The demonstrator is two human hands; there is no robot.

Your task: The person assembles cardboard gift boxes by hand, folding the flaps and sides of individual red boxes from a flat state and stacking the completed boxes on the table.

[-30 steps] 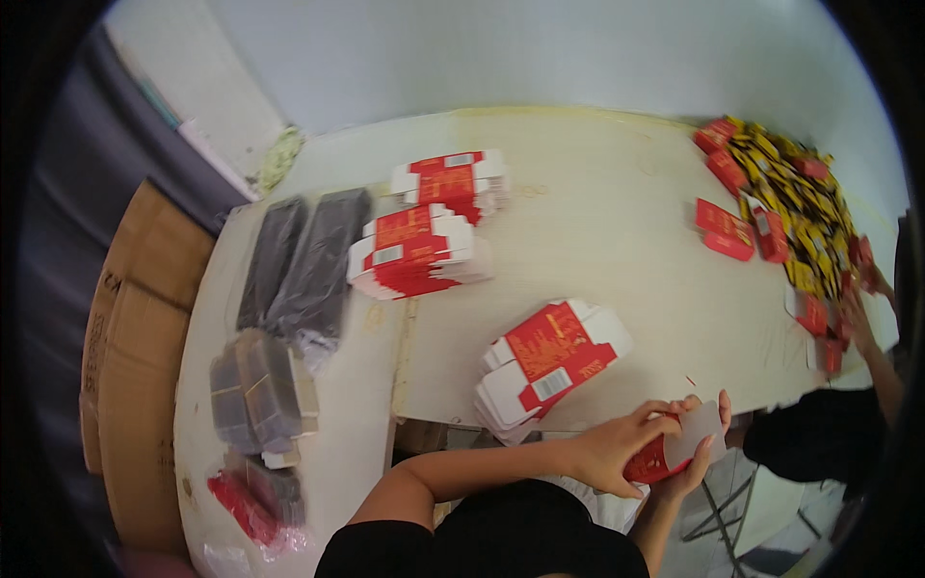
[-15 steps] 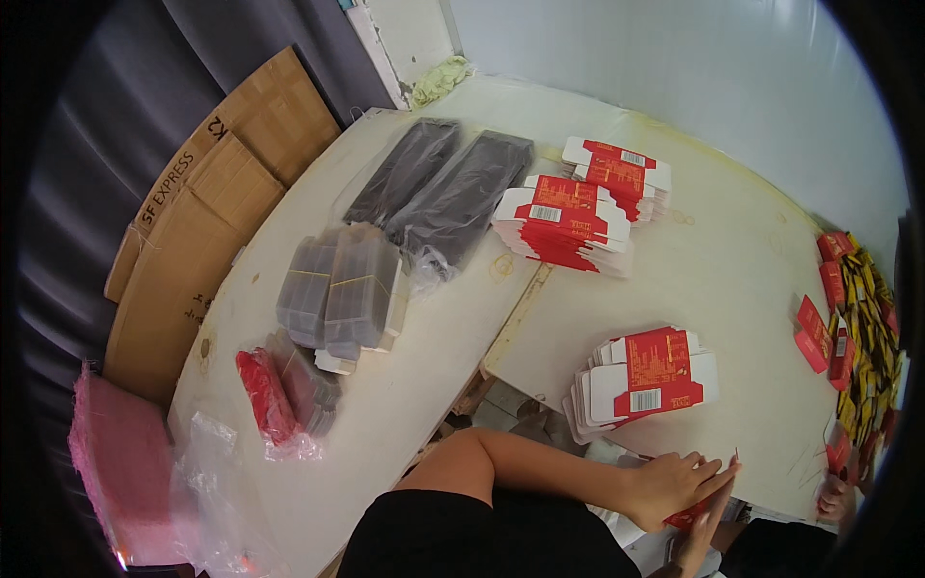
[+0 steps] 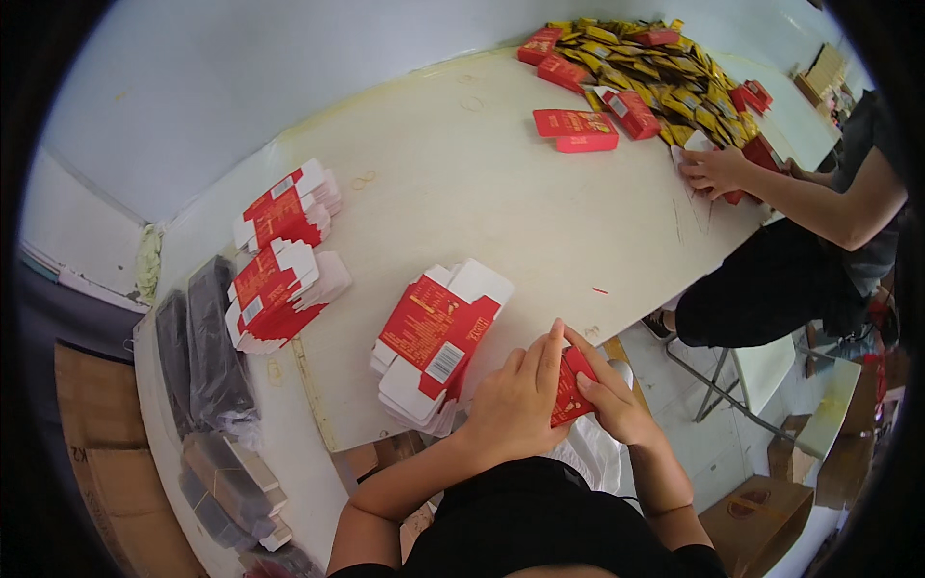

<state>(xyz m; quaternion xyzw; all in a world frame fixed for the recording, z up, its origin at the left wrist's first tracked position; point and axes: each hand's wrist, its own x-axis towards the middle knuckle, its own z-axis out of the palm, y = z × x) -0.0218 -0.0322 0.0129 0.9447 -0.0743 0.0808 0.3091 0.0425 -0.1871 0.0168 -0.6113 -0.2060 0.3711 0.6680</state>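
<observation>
Between my two hands, just in front of my body at the table's near edge, is a small red carton (image 3: pixel 576 387). My left hand (image 3: pixel 513 407) presses against its left side with long, straight fingers held together. Curled round the other side is my right hand (image 3: pixel 619 409), its thumb on the carton's face. Part of the carton is hidden by the fingers. Left of my left hand lies a stack of flattened red-and-white cartons (image 3: pixel 436 332), slightly fanned.
Two more flattened carton stacks (image 3: pixel 275 294) lie farther left, near black plastic-wrapped packs (image 3: pixel 217 337). At the far right are a heap of yellow sachets (image 3: pixel 665 82) and opened red cartons (image 3: pixel 578 130). A co-worker's hand (image 3: pixel 715 171) handles a carton there. A folding chair (image 3: pixel 766 380) stands right.
The view has swung to the right, bringing the sachet heap and the co-worker more fully into sight. My hands stay together, and the red carton between them shows more clearly.
</observation>
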